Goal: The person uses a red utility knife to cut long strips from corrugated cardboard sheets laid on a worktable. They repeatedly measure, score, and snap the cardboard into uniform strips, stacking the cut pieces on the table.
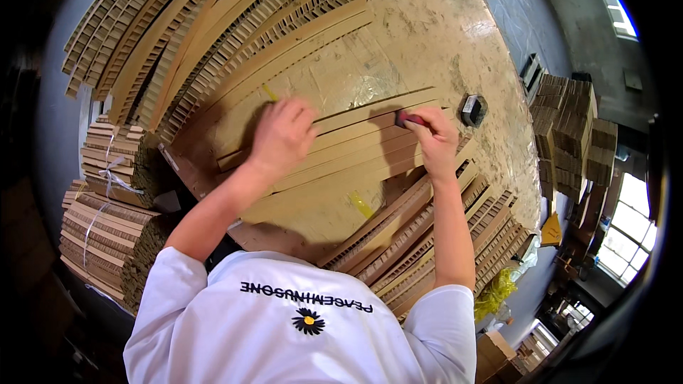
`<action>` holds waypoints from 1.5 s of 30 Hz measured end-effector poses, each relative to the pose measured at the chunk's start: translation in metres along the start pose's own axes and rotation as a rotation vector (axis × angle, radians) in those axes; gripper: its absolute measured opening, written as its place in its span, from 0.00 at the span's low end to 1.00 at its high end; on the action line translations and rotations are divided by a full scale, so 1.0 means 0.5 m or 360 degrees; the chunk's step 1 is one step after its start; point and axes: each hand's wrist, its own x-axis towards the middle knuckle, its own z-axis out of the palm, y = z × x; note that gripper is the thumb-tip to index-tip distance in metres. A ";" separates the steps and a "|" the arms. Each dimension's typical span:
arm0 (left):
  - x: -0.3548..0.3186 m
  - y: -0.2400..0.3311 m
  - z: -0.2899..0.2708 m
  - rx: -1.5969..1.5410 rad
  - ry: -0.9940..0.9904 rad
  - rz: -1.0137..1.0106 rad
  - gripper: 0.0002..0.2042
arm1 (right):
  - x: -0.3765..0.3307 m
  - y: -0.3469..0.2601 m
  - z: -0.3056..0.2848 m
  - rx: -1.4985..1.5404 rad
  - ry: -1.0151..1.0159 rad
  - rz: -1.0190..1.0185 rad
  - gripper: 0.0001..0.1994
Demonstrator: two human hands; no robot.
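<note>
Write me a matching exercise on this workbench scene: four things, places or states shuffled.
1. Bare right hand
2. Small black polygonal container
3. Brown layered cardboard bundle
4. Crumpled yellow plastic

A. Tied with white string
B. Lower right of the picture
C. Gripping a small dark red tool
D. On the tan tabletop

Pairs: 1-C; 2-D; 3-A; 4-B.
</note>
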 end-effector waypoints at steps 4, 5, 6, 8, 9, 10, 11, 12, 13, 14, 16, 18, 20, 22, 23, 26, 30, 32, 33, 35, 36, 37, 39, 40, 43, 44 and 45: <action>-0.050 0.010 0.084 -0.0010 0.0014 -0.0238 0.16 | 0.031 0.037 0.020 -0.0321 -0.0268 -0.0177 0.09; -0.051 0.008 0.084 -0.0024 0.0005 -0.0257 0.15 | 0.043 0.042 0.026 -0.0339 -0.0312 -0.0204 0.09; -0.051 0.004 0.086 -0.0038 -0.0003 -0.0275 0.14 | 0.053 0.045 0.028 -0.0356 -0.0356 -0.0232 0.09; -0.052 -0.002 0.087 -0.0083 -0.0005 -0.0292 0.12 | 0.067 0.048 0.032 -0.0432 -0.0413 -0.0320 0.09; -0.051 -0.004 0.085 -0.0112 -0.0029 -0.0329 0.12 | 0.071 0.048 0.032 -0.0425 -0.0426 -0.0292 0.09; -0.049 -0.006 0.083 -0.0142 -0.0055 -0.0364 0.12 | 0.073 0.048 0.031 -0.0418 -0.0438 -0.0263 0.09; -0.048 -0.007 0.083 -0.0177 -0.0080 -0.0393 0.12 | 0.074 0.048 0.030 -0.0418 -0.0444 -0.0234 0.09; -0.048 -0.009 0.082 -0.0174 -0.0077 -0.0397 0.12 | 0.075 0.050 0.032 -0.0419 -0.0447 -0.0237 0.09; -0.050 -0.012 0.082 -0.0171 -0.0075 -0.0399 0.12 | 0.075 0.052 0.037 -0.0384 -0.0446 -0.0219 0.09; -0.049 -0.010 0.084 -0.0176 -0.0071 -0.0399 0.12 | 0.076 0.053 0.036 -0.0358 -0.0443 -0.0201 0.09; -0.050 -0.007 0.086 -0.0142 -0.0059 -0.0367 0.13 | 0.076 0.056 0.034 -0.0350 -0.0445 -0.0201 0.08; -0.050 -0.006 0.087 -0.0115 -0.0045 -0.0346 0.13 | 0.078 0.059 0.032 -0.0384 -0.0453 -0.0244 0.08; -0.051 -0.006 0.089 -0.0100 -0.0030 -0.0340 0.13 | 0.081 0.058 0.032 -0.0434 -0.0468 -0.0279 0.08; -0.050 -0.006 0.088 -0.0100 -0.0045 -0.0340 0.14 | 0.083 0.056 0.032 -0.0498 -0.0476 -0.0327 0.08; -0.050 -0.006 0.087 -0.0099 -0.0053 -0.0341 0.14 | 0.084 0.057 0.032 -0.0535 -0.0478 -0.0356 0.08; -0.047 -0.005 0.087 -0.0097 -0.0070 -0.0360 0.14 | 0.088 0.054 0.036 -0.0652 -0.0473 -0.0459 0.09; -0.036 -0.007 0.078 -0.0249 -0.0139 -0.0520 0.10 | 0.096 0.046 0.038 -0.0860 -0.0476 -0.0618 0.10; -0.025 -0.007 0.069 -0.0396 -0.0223 -0.0687 0.08 | 0.104 0.048 0.036 -0.0943 -0.0503 -0.0717 0.09; -0.023 -0.008 0.071 -0.0420 -0.0233 -0.0717 0.08 | 0.108 0.049 0.035 -0.0982 -0.0516 -0.0771 0.09; -0.018 -0.008 0.077 -0.0455 -0.0253 -0.0783 0.07 | 0.102 0.047 0.035 -0.1039 -0.0495 -0.0749 0.08; -0.014 -0.007 0.077 -0.0433 -0.0260 -0.0800 0.06 | 0.099 0.047 0.037 -0.1061 -0.0485 -0.0739 0.08; -0.009 -0.004 0.078 -0.0412 -0.0267 -0.0816 0.06 | 0.097 0.048 0.038 -0.1064 -0.0473 -0.0737 0.08; -0.003 0.000 0.081 -0.0374 -0.0282 -0.0831 0.06 | 0.092 0.049 0.036 -0.1087 -0.0447 -0.0724 0.08; -0.004 0.000 0.081 -0.0349 -0.0290 -0.0833 0.06 | 0.089 0.049 0.039 -0.1097 -0.0460 -0.0712 0.08; -0.009 -0.008 0.089 -0.0324 -0.0264 -0.0782 0.07 | 0.095 0.043 0.045 -0.1117 -0.0481 -0.0734 0.08; -0.012 -0.011 0.091 -0.0321 -0.0259 -0.0759 0.07 | 0.094 0.046 0.044 -0.1108 -0.0475 -0.0750 0.08; -0.014 -0.013 0.093 -0.0336 -0.0250 -0.0745 0.07 | 0.093 0.049 0.044 -0.1099 -0.0469 -0.0766 0.08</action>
